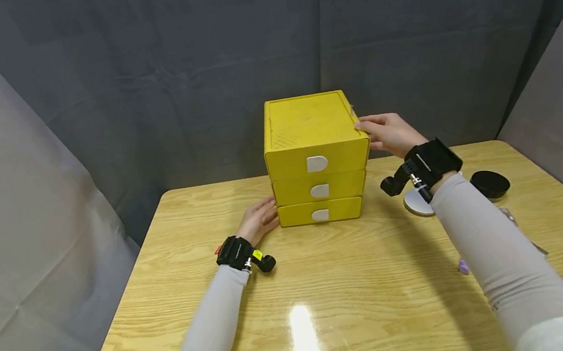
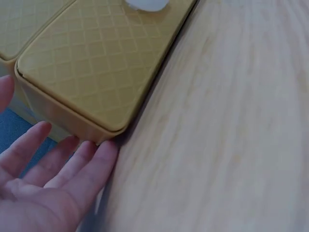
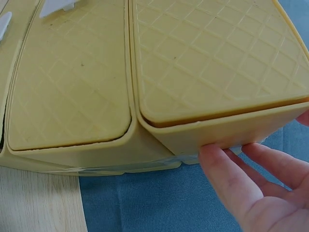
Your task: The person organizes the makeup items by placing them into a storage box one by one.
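My left hand (image 1: 260, 221) lies open on the tabletop (image 1: 324, 285), its straight fingers (image 2: 91, 166) touching the bottom left corner of the yellow drawer box (image 1: 316, 160). My right hand (image 1: 387, 133) is open too, fingers (image 3: 227, 181) pressed flat against the box's upper right edge, holding nothing. The box stands at the back middle of the tabletop, three drawers shut. Right of it, behind my right forearm, lie a white disc (image 1: 415, 204) and a black lid (image 1: 490, 184).

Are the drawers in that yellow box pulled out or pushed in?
Nearly shut. On the yellow drawer box the top drawer juts slightly forward; the two drawers below sit about flush.
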`<state>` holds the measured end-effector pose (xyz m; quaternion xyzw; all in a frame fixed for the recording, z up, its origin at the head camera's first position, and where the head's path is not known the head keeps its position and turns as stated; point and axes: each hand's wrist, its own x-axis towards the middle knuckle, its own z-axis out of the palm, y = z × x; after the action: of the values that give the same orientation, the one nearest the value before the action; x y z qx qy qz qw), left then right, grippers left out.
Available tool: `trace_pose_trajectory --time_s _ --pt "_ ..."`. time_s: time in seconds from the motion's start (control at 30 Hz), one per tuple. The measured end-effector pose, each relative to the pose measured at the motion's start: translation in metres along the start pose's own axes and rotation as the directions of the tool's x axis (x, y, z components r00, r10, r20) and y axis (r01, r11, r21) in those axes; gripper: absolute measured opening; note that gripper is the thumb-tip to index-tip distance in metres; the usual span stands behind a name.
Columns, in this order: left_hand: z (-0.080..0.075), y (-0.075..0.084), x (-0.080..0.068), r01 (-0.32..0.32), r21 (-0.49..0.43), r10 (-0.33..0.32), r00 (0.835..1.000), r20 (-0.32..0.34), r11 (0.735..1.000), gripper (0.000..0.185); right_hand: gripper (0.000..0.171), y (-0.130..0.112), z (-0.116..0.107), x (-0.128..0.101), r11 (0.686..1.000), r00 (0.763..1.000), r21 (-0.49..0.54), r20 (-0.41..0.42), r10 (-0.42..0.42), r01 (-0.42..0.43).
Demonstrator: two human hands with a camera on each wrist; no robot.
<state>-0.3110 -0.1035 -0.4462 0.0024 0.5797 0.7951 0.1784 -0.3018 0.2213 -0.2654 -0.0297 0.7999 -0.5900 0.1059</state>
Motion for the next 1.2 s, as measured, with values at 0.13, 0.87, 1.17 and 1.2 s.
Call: trace_pose_trajectory --time_s 0.13,0.87,1.17,1.2 --pt "0.002 -0.004 -0.003 -0.022 -0.014 0.022 1.0 -0.002 1.0 0.048 0.065 0.0 0.0 -0.001 1.0 1.0 0.005 0.003 -0.007 0.007" --pt "0.009 -0.017 -0.007 -0.09 -0.01 0.089 0.995 -0.036 0.996 0.048 0.065 -0.002 0.003 -0.009 0.986 0.996 -0.155 -0.06 -0.065 0.055" --pt "0.011 -0.017 -0.007 -0.094 -0.005 0.093 0.995 -0.026 0.996 0.048 0.043 -0.034 0.031 -0.035 0.796 0.829 -0.466 -0.203 -0.522 0.387" --pt "0.011 -0.017 -0.007 -0.092 -0.006 0.092 0.995 -0.028 0.996 0.048 0.042 -0.037 0.038 -0.038 0.764 0.808 -0.495 -0.187 -0.559 0.414"
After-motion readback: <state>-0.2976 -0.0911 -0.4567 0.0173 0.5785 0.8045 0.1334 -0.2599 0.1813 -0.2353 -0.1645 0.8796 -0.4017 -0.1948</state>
